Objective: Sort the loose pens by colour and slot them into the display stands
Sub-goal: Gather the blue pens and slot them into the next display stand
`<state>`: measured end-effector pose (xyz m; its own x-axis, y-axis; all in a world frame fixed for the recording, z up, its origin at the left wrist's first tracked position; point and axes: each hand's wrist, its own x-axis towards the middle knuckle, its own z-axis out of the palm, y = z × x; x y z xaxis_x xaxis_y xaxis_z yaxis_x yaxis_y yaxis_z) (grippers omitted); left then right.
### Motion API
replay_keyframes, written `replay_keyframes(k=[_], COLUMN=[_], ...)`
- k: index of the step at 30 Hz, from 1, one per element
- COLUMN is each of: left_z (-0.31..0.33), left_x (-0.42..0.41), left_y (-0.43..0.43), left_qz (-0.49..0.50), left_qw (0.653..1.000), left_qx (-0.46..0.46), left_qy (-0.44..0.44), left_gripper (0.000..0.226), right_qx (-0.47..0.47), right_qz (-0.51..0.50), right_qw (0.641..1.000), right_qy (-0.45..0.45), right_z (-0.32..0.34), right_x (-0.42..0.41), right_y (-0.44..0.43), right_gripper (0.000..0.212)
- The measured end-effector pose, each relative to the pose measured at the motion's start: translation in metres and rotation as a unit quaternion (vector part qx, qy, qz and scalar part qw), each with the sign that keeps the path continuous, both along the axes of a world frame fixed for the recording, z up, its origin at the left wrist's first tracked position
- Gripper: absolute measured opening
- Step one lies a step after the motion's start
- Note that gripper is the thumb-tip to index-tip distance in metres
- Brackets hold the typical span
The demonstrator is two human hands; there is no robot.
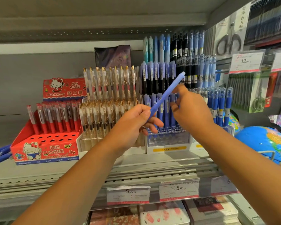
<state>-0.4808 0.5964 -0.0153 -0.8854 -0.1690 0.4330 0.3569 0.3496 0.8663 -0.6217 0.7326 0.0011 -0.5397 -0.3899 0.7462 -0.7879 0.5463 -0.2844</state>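
Note:
My left hand (136,120) pinches the lower end of a periwinkle-blue pen (167,93), which slants up to the right in front of the stands. My right hand (191,109) is raised beside the pen's middle, fingers loosely curled, thumb and forefinger close to the barrel; whether they touch it is unclear. Behind them is a tiered clear display stand (167,138) of blue and black pens with several free holes in its front row. A red Hello Kitty stand (44,143) holds red pens, and a clear stand (91,140) holds gold-clipped pens.
Loose blue pens (0,155) lie at the shelf's far left edge. A blue globe (264,142) sits at the right. Packaged scissors (229,43) hang on pegs at upper right. Price tags (128,194) line the shelf's front rail, with notebooks below.

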Motion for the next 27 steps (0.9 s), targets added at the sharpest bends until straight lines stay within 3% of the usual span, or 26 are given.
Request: replay_keyframes(k=[9,11,15,18,22,27], left_z=[0.000,0.000,0.000,0.000,0.001,0.001], left_x=[0.001,0.001,0.000,0.001,0.000,0.002], left_y=[0.000,0.001,0.001,0.001,0.001,0.004], left_qz=[0.002,-0.004,-0.015,-0.009,0.002,-0.017], left_qw=[0.999,0.999,0.999,1.000,1.000,0.999], left_qx=[-0.027,-0.019,-0.013,-0.015,-0.011,-0.020], left_qy=[-0.028,-0.031,-0.024,-0.019,-0.015,-0.045], left_gripper=[0.017,0.016,0.010,0.008,0.012,0.010], right_qx=[0.034,-0.050,-0.174,-0.237,-0.305,-0.304], right_qz=[-0.068,0.014,0.208,0.289,0.407,0.439], right_qw=[0.996,0.996,0.961,0.927,0.835,0.801], right_qy=[0.056,0.067,0.054,-0.036,-0.211,-0.269], right_z=[0.000,-0.001,0.001,0.003,0.010,0.009], right_x=[0.011,0.014,0.021,0.028,0.029,0.023], right_y=[0.006,0.007,0.009,0.009,0.012,0.013], right_gripper=[0.043,0.037,0.024,0.027,0.030,0.040])
